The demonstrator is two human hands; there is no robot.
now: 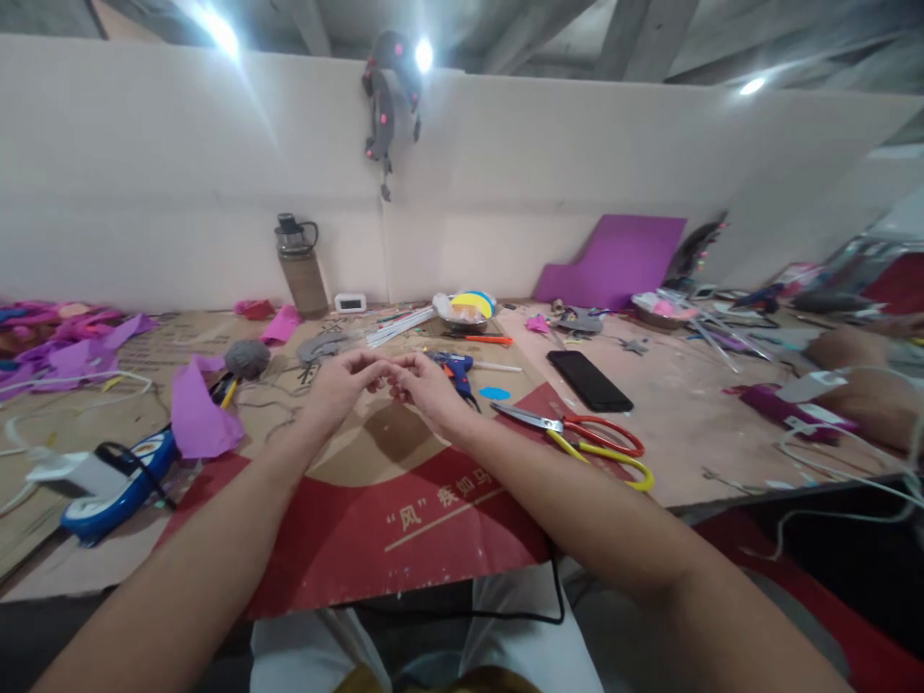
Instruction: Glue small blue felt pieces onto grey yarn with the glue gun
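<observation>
My left hand (pixel 351 377) and my right hand (pixel 425 385) meet over the red and tan cardboard sheet (pixel 324 549). The fingers of both are pinched together, tip to tip. Whatever sits between them is too small to make out. Just behind my right hand lies a blue glue gun (pixel 456 367), partly covered by the hand. A blue scalloped cutout (pixel 495 394) rests to its right. Scissors with red and yellow handles (pixel 570 423) lie beside my right forearm. Behind my left hand is a grey felt piece (pixel 322 344).
A black phone (pixel 590 379) lies at right, and a bottle (pixel 301 274) stands by the wall. A bowl (pixel 466 313) sits at the back. Blue power strip (pixel 119 491), grey yarn ball (pixel 246 359) and purple felt (pixel 204 409) are at left. Another person's arm (pixel 866 371) reaches in at far right.
</observation>
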